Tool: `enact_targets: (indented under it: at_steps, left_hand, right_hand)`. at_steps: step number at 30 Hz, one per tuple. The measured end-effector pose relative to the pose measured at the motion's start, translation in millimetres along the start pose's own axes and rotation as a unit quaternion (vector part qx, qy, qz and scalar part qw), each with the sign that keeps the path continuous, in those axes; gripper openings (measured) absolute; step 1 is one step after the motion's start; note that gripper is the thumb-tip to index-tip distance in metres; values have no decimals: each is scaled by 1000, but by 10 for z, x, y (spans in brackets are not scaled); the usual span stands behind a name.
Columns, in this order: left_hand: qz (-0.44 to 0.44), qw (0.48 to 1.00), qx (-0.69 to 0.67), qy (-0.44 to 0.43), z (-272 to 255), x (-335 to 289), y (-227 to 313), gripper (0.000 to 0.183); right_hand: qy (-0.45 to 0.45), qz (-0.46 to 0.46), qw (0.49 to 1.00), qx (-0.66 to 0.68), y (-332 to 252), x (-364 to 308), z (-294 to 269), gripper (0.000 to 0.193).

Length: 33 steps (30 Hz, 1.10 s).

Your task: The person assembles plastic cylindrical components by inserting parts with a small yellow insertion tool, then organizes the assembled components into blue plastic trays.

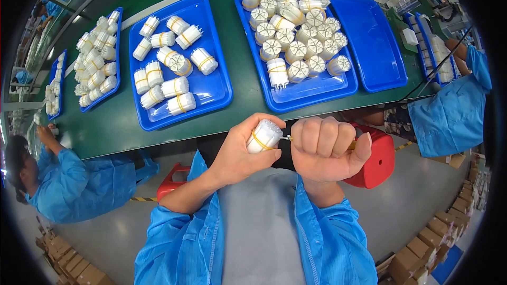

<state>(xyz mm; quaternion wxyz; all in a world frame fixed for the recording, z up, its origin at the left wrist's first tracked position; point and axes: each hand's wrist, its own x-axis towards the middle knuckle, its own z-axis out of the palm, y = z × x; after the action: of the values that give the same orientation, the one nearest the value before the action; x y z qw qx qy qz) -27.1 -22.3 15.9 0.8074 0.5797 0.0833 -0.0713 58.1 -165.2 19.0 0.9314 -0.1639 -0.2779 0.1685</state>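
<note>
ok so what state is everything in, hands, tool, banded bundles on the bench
left hand, closed around a bundle
held bundle, wrapped by a yellow band
right hand, curled around a tool
tool, mostly hidden, thin shaft pointing at the held bundle
bundles ahead to the left, spread out, mostly on their sides
bundles straight ahead, crowded, many on end
</note>
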Motion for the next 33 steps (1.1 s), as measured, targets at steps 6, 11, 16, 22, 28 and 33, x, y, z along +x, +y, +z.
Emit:
enact_targets:
  at_steps: [6,11,16,22,28,33]
  left_hand:
    - [-12,1000,26,6,17,-6,18,39]
    - [-18,996,88,1,5,17,-6,36]
    - [13,990,137,4,-7,69,-99,35]
    - [-34,991,-125,-12,-39,37,34,44]
    - [-32,996,-84,-2,-132,7,12,52]
    - [-16,997,-74,16,-100,-3,84,51]
  right_hand:
    - [-2,12,1000,0,41,1,-17,55]
    - [-2,34,999,7,70,-16,-69,55]
    - [10,73,997,9,78,29,-136,54]
    - [69,30,995,69,-76,105,-151,55]
    - [88,50,994,41,-108,12,-255,55]
    - [80,71,994,-8,-80,-29,-262,53]
